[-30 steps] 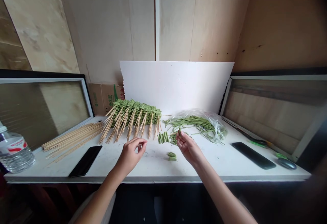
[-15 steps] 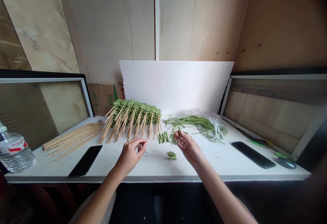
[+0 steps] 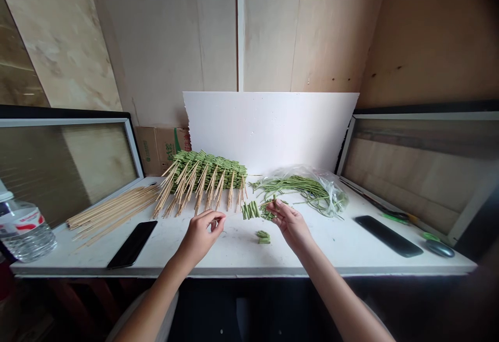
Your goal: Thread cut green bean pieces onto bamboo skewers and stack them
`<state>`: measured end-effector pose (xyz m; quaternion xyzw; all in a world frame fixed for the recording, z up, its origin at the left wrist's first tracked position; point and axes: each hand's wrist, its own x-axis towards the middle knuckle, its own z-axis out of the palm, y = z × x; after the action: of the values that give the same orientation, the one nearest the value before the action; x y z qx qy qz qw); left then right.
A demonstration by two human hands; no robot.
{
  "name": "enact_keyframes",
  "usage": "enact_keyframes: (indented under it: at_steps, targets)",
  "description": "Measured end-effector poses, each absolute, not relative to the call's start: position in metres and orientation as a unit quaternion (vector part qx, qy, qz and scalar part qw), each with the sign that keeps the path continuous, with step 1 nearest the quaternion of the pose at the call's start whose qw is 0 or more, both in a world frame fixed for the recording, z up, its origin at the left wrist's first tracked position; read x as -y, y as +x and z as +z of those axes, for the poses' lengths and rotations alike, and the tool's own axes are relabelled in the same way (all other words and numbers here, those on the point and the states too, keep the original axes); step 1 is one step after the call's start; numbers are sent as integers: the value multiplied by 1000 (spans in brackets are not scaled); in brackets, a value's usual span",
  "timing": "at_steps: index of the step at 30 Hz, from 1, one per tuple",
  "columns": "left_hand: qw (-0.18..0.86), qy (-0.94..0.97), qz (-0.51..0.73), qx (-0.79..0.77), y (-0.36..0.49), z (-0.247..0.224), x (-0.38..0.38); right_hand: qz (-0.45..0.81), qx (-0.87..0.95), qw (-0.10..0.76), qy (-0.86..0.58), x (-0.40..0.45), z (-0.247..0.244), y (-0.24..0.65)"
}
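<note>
Left hand (image 3: 200, 234) pinches a thin tan wooden stick (image 3: 233, 214); right hand (image 3: 291, 226) pinches a short green bean piece (image 3: 274, 197): best hold both steady.

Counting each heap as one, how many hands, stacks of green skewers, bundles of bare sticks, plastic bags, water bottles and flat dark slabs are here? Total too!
Left hand and right hand: 2
Stack of green skewers: 1
Bundle of bare sticks: 1
Plastic bag: 1
Water bottle: 1
Flat dark slabs: 2
Total: 8
</note>
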<state>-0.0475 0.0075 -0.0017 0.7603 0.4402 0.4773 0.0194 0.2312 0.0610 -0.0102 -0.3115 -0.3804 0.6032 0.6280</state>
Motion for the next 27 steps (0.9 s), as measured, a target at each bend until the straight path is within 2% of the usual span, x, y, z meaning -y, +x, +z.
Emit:
enact_keyframes:
  at_steps: [9,18,23,27]
  targets:
    - [30,767,474,-432,-44,1,-3,513,421,652,-368,-53,-9,223]
    - [23,767,484,-421,-32,-2,-2,509,415,653,-377,-50,-31,199]
    - [3,734,510,-448,-43,1,-7,488,498,606,-383,-57,-26,212]
    - [-5,731,507,-457,-54,1,-12,367,653,507,-426,-69,-33,235]
